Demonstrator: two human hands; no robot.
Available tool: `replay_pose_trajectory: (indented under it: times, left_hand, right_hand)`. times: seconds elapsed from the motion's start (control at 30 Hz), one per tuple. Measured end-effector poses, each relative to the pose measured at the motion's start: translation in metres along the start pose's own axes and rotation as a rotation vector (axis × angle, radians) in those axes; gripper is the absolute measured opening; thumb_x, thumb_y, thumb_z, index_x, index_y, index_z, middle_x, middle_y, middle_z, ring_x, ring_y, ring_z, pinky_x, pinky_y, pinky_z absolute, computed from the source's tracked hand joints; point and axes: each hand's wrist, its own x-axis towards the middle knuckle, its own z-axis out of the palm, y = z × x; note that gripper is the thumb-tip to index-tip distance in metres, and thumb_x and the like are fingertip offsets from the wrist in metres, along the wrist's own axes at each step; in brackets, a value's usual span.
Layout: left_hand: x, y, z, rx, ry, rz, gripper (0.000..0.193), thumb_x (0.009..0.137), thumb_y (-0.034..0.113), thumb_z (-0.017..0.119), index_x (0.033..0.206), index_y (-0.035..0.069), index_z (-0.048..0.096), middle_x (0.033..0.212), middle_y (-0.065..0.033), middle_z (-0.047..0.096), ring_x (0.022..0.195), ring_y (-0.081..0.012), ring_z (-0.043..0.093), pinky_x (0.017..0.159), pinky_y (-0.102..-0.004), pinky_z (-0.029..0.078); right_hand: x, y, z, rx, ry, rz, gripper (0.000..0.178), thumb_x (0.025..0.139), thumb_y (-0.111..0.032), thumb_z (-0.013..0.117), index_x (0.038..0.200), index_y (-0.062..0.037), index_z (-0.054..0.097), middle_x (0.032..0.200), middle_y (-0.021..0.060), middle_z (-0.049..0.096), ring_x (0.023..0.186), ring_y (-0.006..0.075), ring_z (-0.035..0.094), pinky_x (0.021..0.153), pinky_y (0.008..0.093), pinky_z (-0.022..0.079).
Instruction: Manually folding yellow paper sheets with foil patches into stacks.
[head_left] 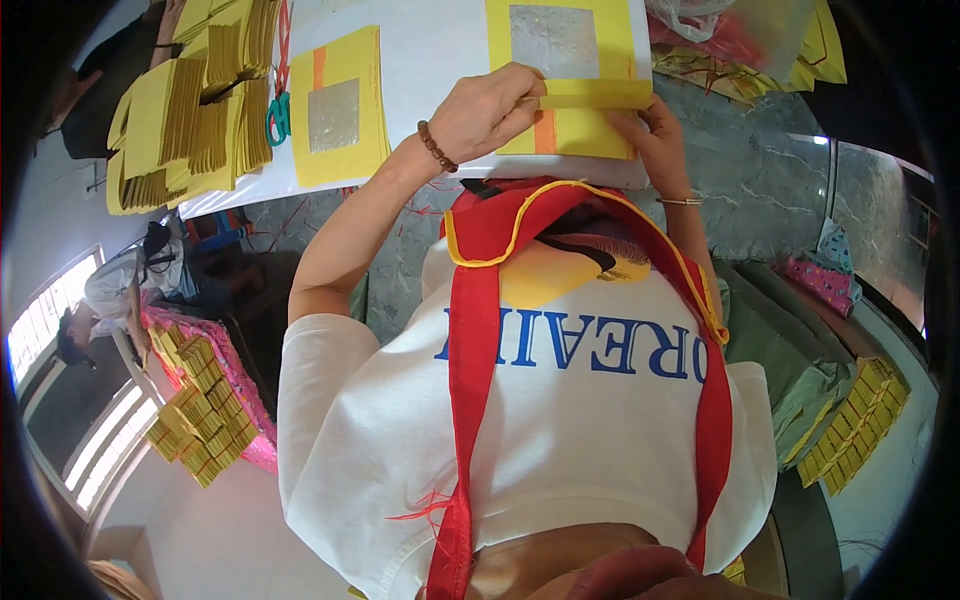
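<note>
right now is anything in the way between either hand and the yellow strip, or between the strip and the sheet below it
Nothing visible: the left hand and right hand meet the yellow strip at its ends, directly over the yellow sheet. The teal-handled scissors lie off left.

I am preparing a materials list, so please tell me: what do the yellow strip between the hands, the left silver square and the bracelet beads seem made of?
Yellow strip: probably paper, matte, thin and straight-edged. Left silver square: perhaps metallic foil, given its mottled grey sheen. Brown bracelet beads: perhaps polished wood, being dark and rounded; too small to be sure.
</note>
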Motion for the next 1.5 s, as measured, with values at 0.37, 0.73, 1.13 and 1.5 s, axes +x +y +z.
replay_pose_trajectory:
  times: [0.37, 0.73, 1.13, 1.5]
  left_hand:
    - [-0.008, -0.034, 0.013, 0.266, 0.17, 0.154, 0.048, 0.073, 0.011, 0.064, 0.12, 0.011, 0.054, 0.123, -0.0116, 0.051, 0.108, -0.03, 0.048, 0.089, -0.0385, 0.041]
    - [-0.024, 0.008, -0.011, 0.415, 0.106, 0.263, 0.04, 0.075, 0.007, 0.052, 0.113, 0.015, 0.059, 0.11, -0.0095, 0.057, 0.1, -0.0246, 0.054, 0.081, -0.0347, 0.045]
    - [-0.02, 0.007, 0.004, -0.24, 0.083, -0.577, 0.022, 0.088, 0.02, 0.055, 0.101, 0.003, 0.06, 0.068, -0.0102, 0.06, 0.063, -0.0236, 0.059, 0.059, -0.0328, 0.046]
    - [-0.008, -0.014, 0.021, -0.787, 0.311, -0.762, 0.024, 0.086, 0.014, 0.057, 0.103, -0.004, 0.056, 0.072, -0.0045, 0.063, 0.056, -0.007, 0.052, 0.05, -0.0245, 0.041]
  right_hand:
    - [0.007, 0.002, -0.001, -0.008, -0.039, -0.13, 0.017, 0.084, 0.0, 0.058, 0.1, -0.0045, 0.056, 0.114, 0.006, 0.055, 0.112, 0.0158, 0.047, 0.095, 0.0287, 0.037]
    - [-0.005, -0.058, 0.007, -1.028, -0.182, -0.636, 0.029, 0.073, -0.021, 0.067, 0.101, -0.0172, 0.062, 0.119, 0.0027, 0.057, 0.118, 0.0246, 0.047, 0.096, 0.0389, 0.029]
    - [-0.003, -0.048, 0.013, -0.68, -0.132, 0.047, 0.027, 0.08, -0.02, 0.065, 0.103, -0.0071, 0.059, 0.096, 0.0083, 0.066, 0.083, 0.0224, 0.063, 0.069, 0.0305, 0.046]
    - [0.01, -0.059, 0.036, -0.475, 0.131, 0.057, 0.042, 0.08, -0.017, 0.066, 0.119, -0.0059, 0.055, 0.1, 0.0129, 0.065, 0.086, 0.0153, 0.062, 0.075, 0.027, 0.048]
